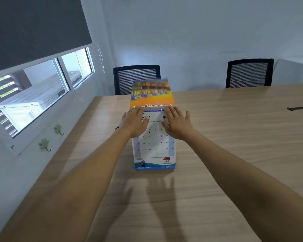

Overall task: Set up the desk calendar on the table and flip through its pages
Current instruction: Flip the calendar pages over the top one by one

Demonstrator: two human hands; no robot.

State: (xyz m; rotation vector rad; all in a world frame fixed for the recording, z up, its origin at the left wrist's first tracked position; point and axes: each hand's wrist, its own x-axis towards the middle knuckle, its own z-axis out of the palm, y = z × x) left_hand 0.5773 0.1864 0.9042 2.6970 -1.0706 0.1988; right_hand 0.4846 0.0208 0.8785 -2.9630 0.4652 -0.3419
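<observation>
A desk calendar (pixel 154 151) stands on the wooden table (pixel 234 154), its white date grid facing me. An orange picture page (pixel 151 94) is turned up and back over the top binding, blurred, its print upside down. My left hand (pixel 135 123) lies flat on the upper left of the date page, fingers spread and pointing at the binding. My right hand (pixel 177 124) lies flat on the upper right of the same page, fingertips at the lower edge of the orange page. Neither hand is closed around anything.
Two black mesh chairs (pixel 136 77) (pixel 249 73) stand at the table's far side. A window with a dark roller blind (pixel 33 32) fills the left wall, with small green hooks (pixel 44 144) below it. A thin dark strip (pixel 299 108) lies on the table at the right.
</observation>
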